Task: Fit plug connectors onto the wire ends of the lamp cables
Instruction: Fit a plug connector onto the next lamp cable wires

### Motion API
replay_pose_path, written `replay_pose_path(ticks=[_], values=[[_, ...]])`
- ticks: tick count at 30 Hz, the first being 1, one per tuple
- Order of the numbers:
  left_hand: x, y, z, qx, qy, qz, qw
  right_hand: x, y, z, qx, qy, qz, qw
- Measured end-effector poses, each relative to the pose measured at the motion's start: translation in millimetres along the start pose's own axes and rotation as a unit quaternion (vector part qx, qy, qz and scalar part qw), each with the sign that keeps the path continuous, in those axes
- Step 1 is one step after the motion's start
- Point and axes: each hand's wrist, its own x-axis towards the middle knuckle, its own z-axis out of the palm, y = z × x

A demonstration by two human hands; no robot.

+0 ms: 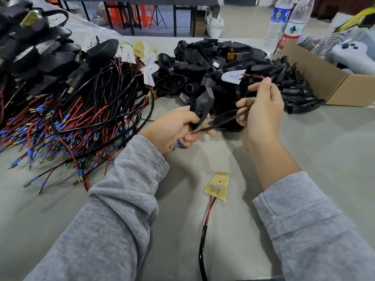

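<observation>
Grey workbench, cluttered workshop with stool legs behind. Left hand is clenched round a black lamp housing and also pinches the cable's red wire end, its blue-sleeved brass terminals poking out below the palm. Right hand pinches the black lamp cable between thumb and fingers, with the red lead near the raised fingertips running up to a white LED board. Judged step: threading or seating this cable through the housing before the plug goes on.

To do it well: hold the housing steady, feed the cable straight along the opening, keep the red and black leads untwisted, avoid pulling on the board's solder joints. Whether the terminals are already through the housing cannot be told.

Just behind the hands sits a pile of black housings. Left of it, a tangle of red and black cables with blue terminals and more boards. Near the front edge lies a spare brass-coloured LED board on its own cable. Far right: cardboard box and two water bottles.
</observation>
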Motion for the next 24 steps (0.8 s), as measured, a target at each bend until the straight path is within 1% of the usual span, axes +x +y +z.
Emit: replay_pose_path(ticks=[1,2,4,5,6,8,11,13,15,20,24], values=[[2.2,-0.2,-0.2,0.001,0.016,0.003,1.0,0.0,-1.6,-0.3,0.025,-0.012,0.011,1.0],[4.7,-0.5,-0.2,0.0,0.039,0.006,0.999,0.2,-2.9,-0.5,0.055,-0.04,0.03,0.997],[8.9,-0.9,0.8,-0.004,0.087,0.017,0.996,-1.0,-4.6,0.7,0.095,-0.134,0.072,0.984],[10.4,-1.3,1.6,-0.008,0.106,0.025,0.994,-3.1,-4.3,1.9,0.09,-0.184,0.086,0.975],[11.5,-1.9,2.1,-0.012,0.124,0.035,0.992,-5.9,-2.7,3.4,0.064,-0.227,0.09,0.968],[12.8,-4.1,2.9,-0.014,0.156,0.055,0.986,-12.6,1.6,5.8,-0.026,-0.297,0.081,0.951],[13.8,-7.0,3.9,-0.004,0.191,0.073,0.979,-21.6,8.9,8.4,-0.134,-0.377,0.056,0.915],[15.0,-8.2,4.5,0.006,0.206,0.075,0.976,-24.0,10.7,9.8,-0.159,-0.384,0.049,0.908],[16.4,-8.5,4.3,0.006,0.221,0.078,0.972,-23.5,9.5,10.9,-0.156,-0.36,0.053,0.918],[18.1,-5.3,-1.0,-0.097,0.268,0.081,0.955,-16.1,1.2,8.5,-0.092,-0.301,0.112,0.942],[17.5,-3.3,-1.0,-0.14,0.267,0.068,0.951,-12.9,-0.4,5.2,-0.058,-0.285,0.113,0.95]])
